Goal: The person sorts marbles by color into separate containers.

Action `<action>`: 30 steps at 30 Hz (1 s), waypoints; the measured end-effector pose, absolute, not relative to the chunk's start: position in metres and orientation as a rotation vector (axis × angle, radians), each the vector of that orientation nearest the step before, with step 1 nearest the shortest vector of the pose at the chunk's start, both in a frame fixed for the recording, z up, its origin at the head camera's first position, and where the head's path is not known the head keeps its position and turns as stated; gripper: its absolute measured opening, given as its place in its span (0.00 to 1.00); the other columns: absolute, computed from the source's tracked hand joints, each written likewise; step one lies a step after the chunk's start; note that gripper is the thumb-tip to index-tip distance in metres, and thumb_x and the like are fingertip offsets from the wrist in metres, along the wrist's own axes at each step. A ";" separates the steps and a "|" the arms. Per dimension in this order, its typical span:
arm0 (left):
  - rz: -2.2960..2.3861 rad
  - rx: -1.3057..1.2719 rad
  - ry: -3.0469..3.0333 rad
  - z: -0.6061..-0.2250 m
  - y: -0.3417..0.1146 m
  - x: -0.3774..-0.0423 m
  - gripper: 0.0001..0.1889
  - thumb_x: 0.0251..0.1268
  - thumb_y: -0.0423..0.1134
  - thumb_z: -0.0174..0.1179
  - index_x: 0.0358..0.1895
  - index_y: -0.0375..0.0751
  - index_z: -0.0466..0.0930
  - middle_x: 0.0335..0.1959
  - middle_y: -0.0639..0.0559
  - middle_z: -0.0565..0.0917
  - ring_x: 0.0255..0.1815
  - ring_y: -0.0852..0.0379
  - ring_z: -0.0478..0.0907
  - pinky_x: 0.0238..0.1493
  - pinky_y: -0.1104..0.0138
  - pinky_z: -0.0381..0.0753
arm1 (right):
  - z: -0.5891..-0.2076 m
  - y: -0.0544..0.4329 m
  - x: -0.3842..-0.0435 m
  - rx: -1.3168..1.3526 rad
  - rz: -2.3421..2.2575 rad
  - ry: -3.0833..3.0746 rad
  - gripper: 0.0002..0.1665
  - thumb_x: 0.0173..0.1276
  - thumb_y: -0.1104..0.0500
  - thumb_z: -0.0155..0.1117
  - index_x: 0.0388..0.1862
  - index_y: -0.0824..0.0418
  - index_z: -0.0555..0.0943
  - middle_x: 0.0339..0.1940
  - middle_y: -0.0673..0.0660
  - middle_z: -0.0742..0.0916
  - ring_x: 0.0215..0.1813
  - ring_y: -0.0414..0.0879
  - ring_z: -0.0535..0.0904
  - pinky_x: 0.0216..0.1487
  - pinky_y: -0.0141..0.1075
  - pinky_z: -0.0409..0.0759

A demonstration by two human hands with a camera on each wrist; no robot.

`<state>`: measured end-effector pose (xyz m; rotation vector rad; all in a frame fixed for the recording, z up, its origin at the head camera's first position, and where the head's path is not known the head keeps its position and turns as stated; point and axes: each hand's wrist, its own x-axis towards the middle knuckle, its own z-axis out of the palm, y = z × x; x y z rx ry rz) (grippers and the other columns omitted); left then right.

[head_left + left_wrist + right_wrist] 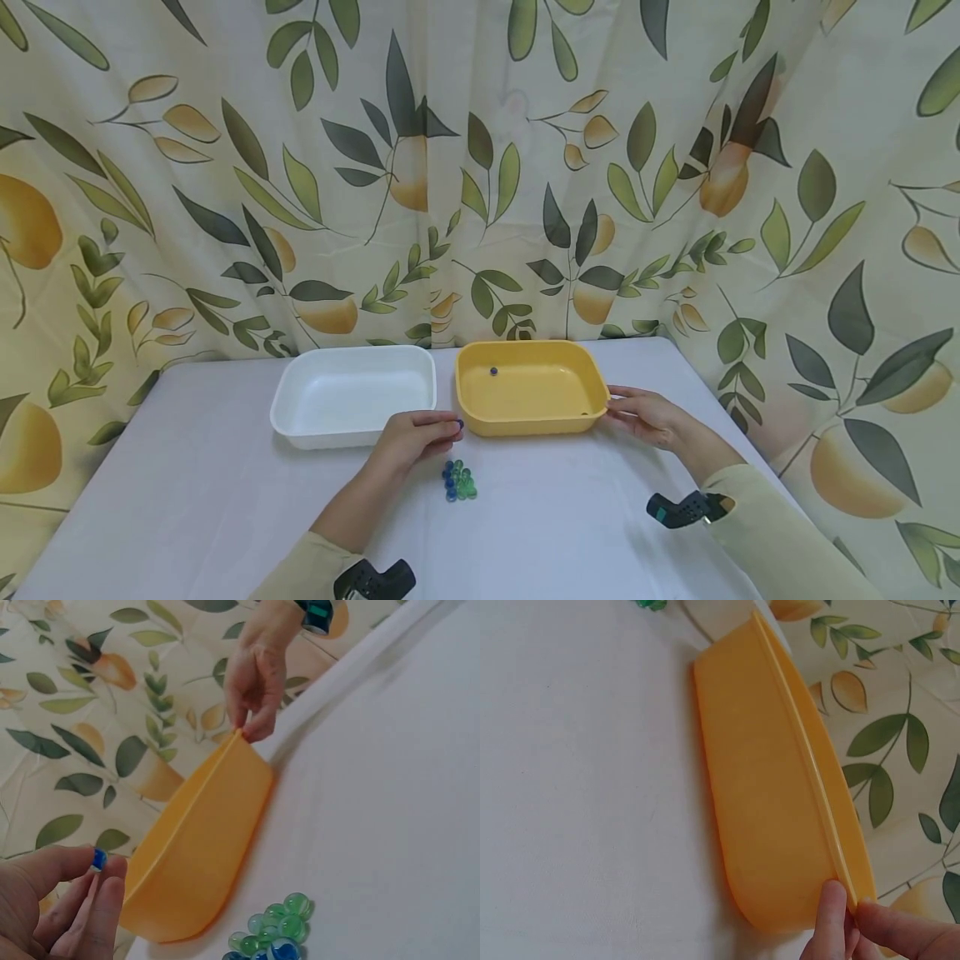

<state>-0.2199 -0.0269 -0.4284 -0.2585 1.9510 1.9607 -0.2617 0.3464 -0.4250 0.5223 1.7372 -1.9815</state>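
A dark blue marble (99,859) is pinched between the thumb and fingertips of my left hand (417,437), just off the near left corner of the yellow tray (525,425). My right hand (648,417) pinches the tray's rim at its right end, thumb on one side and fingers on the other, as the right wrist view shows. Inside the yellow tray lie a dark marble (493,372) towards the back left and another small dark one (585,413) near the front right. A cluster of several green and blue marbles (460,481) sits on the cloth below my left hand.
To the left of the yellow tray stands a white tray (352,358), with a narrow gap between them. Both rest on a table covered with a white cloth (555,525). A leaf-and-fruit patterned curtain (480,167) hangs behind the table's far edge.
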 end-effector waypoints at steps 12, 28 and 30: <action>1.956 -0.332 1.990 -0.418 -0.015 -0.248 0.15 0.61 0.35 0.69 0.50 0.36 0.84 0.44 0.44 0.88 0.46 0.50 0.87 0.45 0.69 0.86 | -0.425 0.347 -0.262 0.529 -1.973 1.744 0.42 0.75 0.66 0.54 0.81 0.61 0.47 0.78 0.66 0.58 0.49 0.46 0.85 0.64 0.35 0.74; 1.979 -0.419 1.942 -0.413 -0.004 -0.281 0.14 0.59 0.31 0.68 0.49 0.32 0.83 0.43 0.41 0.88 0.39 0.55 0.88 0.51 0.64 0.84 | -0.424 0.345 -0.263 0.552 -1.972 1.754 0.42 0.74 0.67 0.55 0.80 0.61 0.47 0.77 0.66 0.59 0.51 0.47 0.84 0.61 0.34 0.77; 1.976 -0.422 1.947 -0.413 -0.003 -0.282 0.14 0.59 0.31 0.68 0.49 0.31 0.83 0.43 0.41 0.88 0.39 0.55 0.88 0.51 0.65 0.85 | -0.423 0.345 -0.263 0.554 -1.969 1.753 0.42 0.74 0.68 0.55 0.80 0.61 0.48 0.76 0.66 0.61 0.50 0.47 0.84 0.61 0.34 0.78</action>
